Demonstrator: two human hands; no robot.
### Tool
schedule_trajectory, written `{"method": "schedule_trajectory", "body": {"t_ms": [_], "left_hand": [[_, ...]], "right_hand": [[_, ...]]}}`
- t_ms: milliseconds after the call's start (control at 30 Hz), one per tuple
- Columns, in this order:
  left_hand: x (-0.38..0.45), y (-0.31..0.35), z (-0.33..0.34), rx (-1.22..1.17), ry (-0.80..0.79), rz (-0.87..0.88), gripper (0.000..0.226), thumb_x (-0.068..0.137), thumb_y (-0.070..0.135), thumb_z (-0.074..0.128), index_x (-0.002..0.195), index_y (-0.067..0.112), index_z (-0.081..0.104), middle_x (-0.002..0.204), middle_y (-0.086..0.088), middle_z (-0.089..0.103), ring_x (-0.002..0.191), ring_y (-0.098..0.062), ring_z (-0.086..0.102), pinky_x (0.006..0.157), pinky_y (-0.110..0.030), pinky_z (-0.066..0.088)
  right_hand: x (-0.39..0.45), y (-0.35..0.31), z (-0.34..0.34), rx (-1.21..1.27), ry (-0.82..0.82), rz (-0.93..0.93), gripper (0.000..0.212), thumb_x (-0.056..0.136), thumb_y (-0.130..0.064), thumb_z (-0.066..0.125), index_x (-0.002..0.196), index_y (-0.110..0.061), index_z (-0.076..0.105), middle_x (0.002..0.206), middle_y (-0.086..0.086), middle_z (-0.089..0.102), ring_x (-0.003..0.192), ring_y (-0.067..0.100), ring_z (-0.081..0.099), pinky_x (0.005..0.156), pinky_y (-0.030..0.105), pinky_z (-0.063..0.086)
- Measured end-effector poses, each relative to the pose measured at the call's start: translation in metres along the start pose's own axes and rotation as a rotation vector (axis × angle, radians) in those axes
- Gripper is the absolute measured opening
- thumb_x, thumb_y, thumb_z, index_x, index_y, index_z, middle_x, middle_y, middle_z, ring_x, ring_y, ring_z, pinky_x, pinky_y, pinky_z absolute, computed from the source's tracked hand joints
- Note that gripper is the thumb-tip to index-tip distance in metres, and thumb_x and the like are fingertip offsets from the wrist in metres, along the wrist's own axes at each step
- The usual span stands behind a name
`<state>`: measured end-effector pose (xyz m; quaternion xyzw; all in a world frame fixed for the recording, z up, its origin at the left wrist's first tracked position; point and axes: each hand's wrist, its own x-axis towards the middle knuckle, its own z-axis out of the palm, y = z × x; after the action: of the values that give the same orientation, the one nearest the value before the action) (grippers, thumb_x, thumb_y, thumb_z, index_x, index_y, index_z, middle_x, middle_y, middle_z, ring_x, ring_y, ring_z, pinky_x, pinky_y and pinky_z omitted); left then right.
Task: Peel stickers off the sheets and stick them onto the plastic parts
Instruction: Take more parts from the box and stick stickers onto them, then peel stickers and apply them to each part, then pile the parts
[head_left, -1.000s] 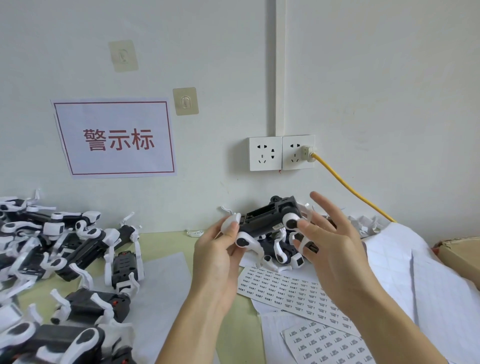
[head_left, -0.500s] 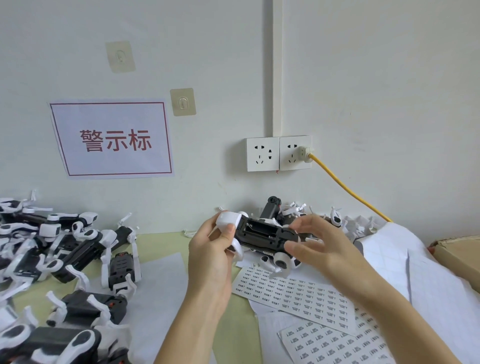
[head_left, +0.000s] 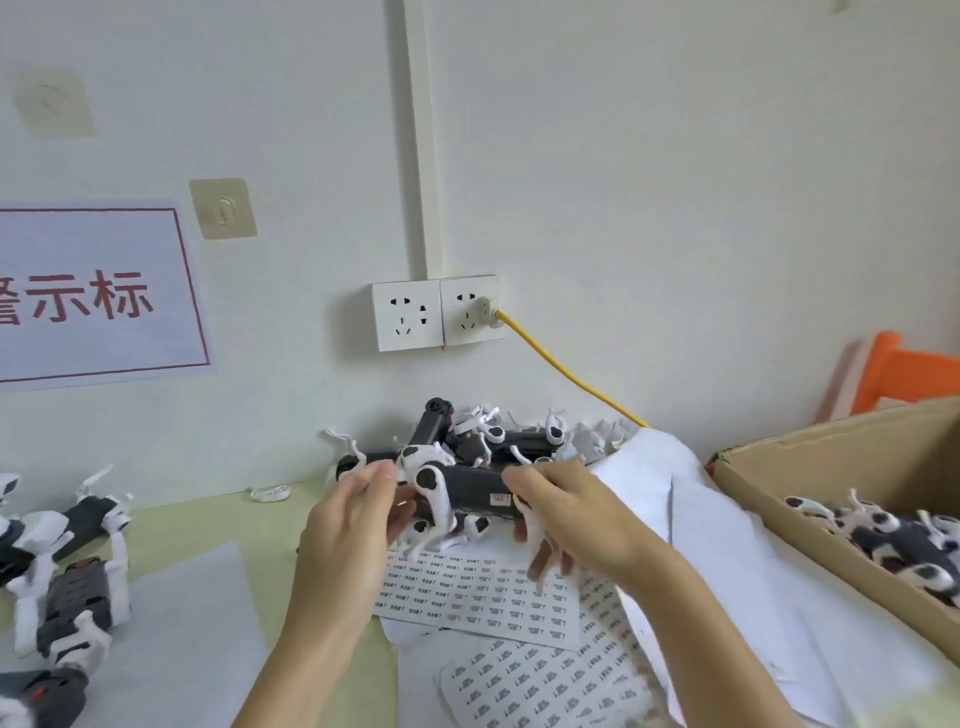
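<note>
I hold a black-and-white plastic toy dog part (head_left: 462, 493) level above the table, between both hands. My left hand (head_left: 353, 530) grips its left end, near a white leg. At the other end my right hand (head_left: 571, 514) closes over the body, beside a small white sticker (head_left: 500, 500) on its side. Under my hands lie sticker sheets (head_left: 483, 592) with rows of small printed labels; a second sheet (head_left: 545, 686) sits nearer to me.
More toy parts are heaped against the wall (head_left: 498, 441) and along the left (head_left: 67, 582). A cardboard box (head_left: 810, 467) with several parts stands at the right, blank backing sheets (head_left: 727, 571) beside it. A yellow cable (head_left: 566, 374) runs from the wall socket.
The part has been turned over from underside up to its side. My right hand now wraps its right end. The view has swung right, bringing the cardboard box into sight.
</note>
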<state>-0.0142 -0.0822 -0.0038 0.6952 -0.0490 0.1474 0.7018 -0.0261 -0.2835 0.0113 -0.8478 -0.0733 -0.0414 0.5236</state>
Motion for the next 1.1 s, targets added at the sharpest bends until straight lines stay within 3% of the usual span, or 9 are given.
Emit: {"method": "schedule_trajectory", "body": {"t_ms": [67, 167, 233, 300, 367, 533, 800, 967, 1100], "left_hand": [[-0.001, -0.001, 0.002, -0.015, -0.034, 0.013, 0.02, 0.102, 0.029, 0.05, 0.102, 0.026, 0.07, 0.097, -0.002, 0.077, 0.092, -0.012, 0.074, 0.084, -0.027, 0.052], [-0.001, -0.005, 0.001, 0.011, -0.071, 0.021, 0.023, 0.105, 0.025, 0.043, 0.108, 0.021, 0.065, 0.101, -0.01, 0.075, 0.095, -0.016, 0.073, 0.088, -0.03, 0.052], [-0.001, -0.007, 0.0, 0.036, -0.073, 0.01, 0.025, 0.106, 0.024, 0.042, 0.11, 0.019, 0.066, 0.101, -0.011, 0.075, 0.096, -0.018, 0.073, 0.089, -0.032, 0.052], [-0.001, -0.008, -0.001, 0.062, -0.076, -0.007, 0.026, 0.106, 0.023, 0.042, 0.11, 0.02, 0.067, 0.1, -0.01, 0.076, 0.096, -0.017, 0.073, 0.089, -0.033, 0.052], [-0.002, -0.01, -0.003, 0.142, -0.077, -0.007, 0.022, 0.104, 0.018, 0.047, 0.106, 0.024, 0.068, 0.096, -0.004, 0.077, 0.095, -0.012, 0.073, 0.09, -0.033, 0.052], [0.011, -0.012, -0.02, 0.86, -0.166, 0.073, 0.018, 0.098, 0.027, 0.054, 0.111, 0.031, 0.065, 0.114, 0.01, 0.067, 0.111, -0.01, 0.063, 0.084, -0.022, 0.048], [0.085, 0.004, -0.103, 1.694, -0.198, -0.197, 0.041, 0.096, 0.048, 0.044, 0.129, 0.025, 0.052, 0.134, -0.004, 0.054, 0.125, -0.029, 0.049, 0.1, -0.041, 0.046], [0.112, 0.019, -0.166, 1.808, -0.198, -0.533, 0.065, 0.103, 0.053, 0.036, 0.149, 0.006, 0.039, 0.154, -0.011, 0.041, 0.139, -0.026, 0.043, 0.111, -0.029, 0.038], [0.108, 0.01, -0.187, 1.789, -0.257, -0.665, 0.08, 0.09, 0.057, 0.06, 0.146, 0.006, 0.037, 0.147, -0.006, 0.049, 0.128, -0.022, 0.053, 0.098, -0.024, 0.044]], "right_hand": [[0.0, 0.011, -0.022, 0.177, 0.127, 0.119, 0.06, 0.08, -0.053, 0.044, 0.079, 0.006, 0.049, 0.065, 0.02, 0.053, 0.052, 0.032, 0.069, 0.045, 0.025, 0.035], [-0.002, 0.025, -0.052, 0.659, 0.52, 0.231, 0.04, 0.088, -0.044, 0.045, 0.08, -0.008, 0.061, 0.068, 0.009, 0.062, 0.056, 0.028, 0.066, 0.048, 0.024, 0.045], [-0.004, 0.032, -0.068, 0.987, 0.803, 0.214, 0.038, 0.097, -0.046, 0.044, 0.1, -0.013, 0.064, 0.086, 0.009, 0.059, 0.069, 0.027, 0.071, 0.057, 0.03, 0.054], [-0.005, 0.041, -0.079, 1.156, 0.87, 0.18, 0.053, 0.102, -0.054, 0.04, 0.138, -0.016, 0.049, 0.116, 0.012, 0.052, 0.103, 0.035, 0.066, 0.072, 0.038, 0.057], [-0.003, 0.048, -0.08, 1.085, 0.808, 0.24, 0.056, 0.103, -0.049, 0.043, 0.148, -0.016, 0.039, 0.132, 0.011, 0.047, 0.118, 0.038, 0.056, 0.083, 0.043, 0.054], [0.009, 0.034, -0.047, 0.675, 0.476, 0.287, 0.016, 0.097, -0.017, 0.056, 0.101, -0.012, 0.071, 0.113, 0.012, 0.07, 0.094, 0.026, 0.068, 0.078, 0.037, 0.053], [0.012, 0.002, 0.004, 0.012, 0.246, 0.023, 0.032, 0.096, -0.013, 0.051, 0.087, -0.035, 0.072, 0.082, -0.008, 0.074, 0.077, 0.011, 0.07, 0.07, 0.031, 0.056], [0.01, -0.004, 0.013, -0.067, 0.205, -0.044, 0.033, 0.095, -0.014, 0.05, 0.081, -0.035, 0.072, 0.084, -0.009, 0.071, 0.075, 0.029, 0.071, 0.066, 0.037, 0.057], [0.012, 0.0, 0.016, -0.071, 0.191, -0.064, 0.033, 0.096, -0.015, 0.049, 0.082, -0.034, 0.071, 0.082, -0.01, 0.07, 0.075, 0.032, 0.07, 0.05, 0.024, 0.047]]}}
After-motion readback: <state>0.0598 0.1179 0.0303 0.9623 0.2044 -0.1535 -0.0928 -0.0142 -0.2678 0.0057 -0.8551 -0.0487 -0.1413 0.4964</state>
